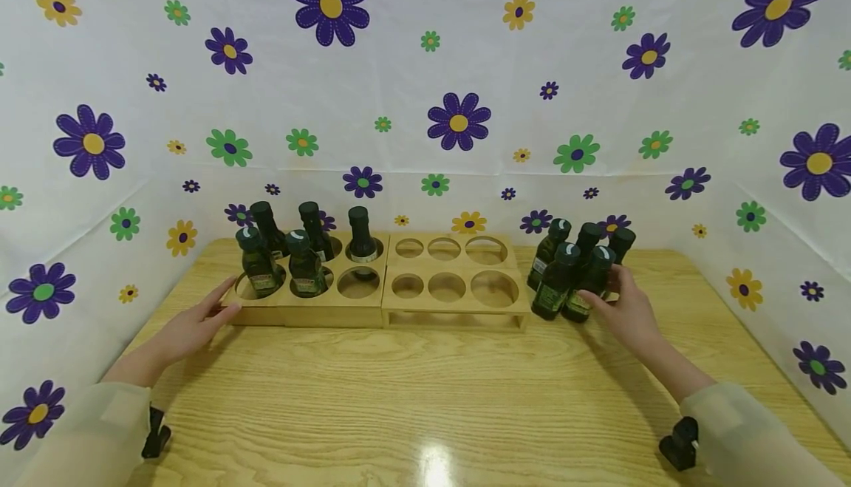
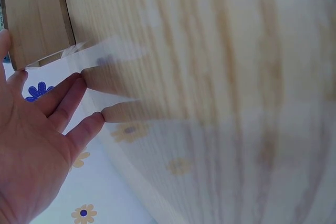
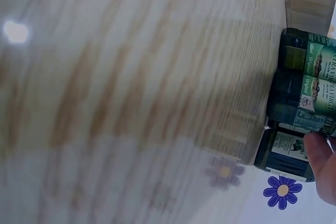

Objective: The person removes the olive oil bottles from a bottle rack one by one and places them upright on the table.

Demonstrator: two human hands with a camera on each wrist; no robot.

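Note:
My right hand (image 1: 628,310) grips the front right dark green olive oil bottle (image 1: 593,276), its thumb on the near side and the fingers round the back. That bottle stands in a tight cluster with several like it, among them a front left bottle (image 1: 557,287). In the right wrist view, the thumb (image 3: 317,153) lies against a label. At the far left, my left hand (image 1: 196,328) touches the end of a wooden bottle rack (image 1: 332,315) with extended fingers. This rack holds three bottles in its back row and two in front, including a front bottle (image 1: 306,269).
A second wooden rack (image 1: 425,267) with round holes of several sizes adjoins the first on its right, close to the bottle cluster. Both stand on a wood-grain table (image 1: 399,398). A white flowered cloth (image 1: 399,73) rises behind and at both sides.

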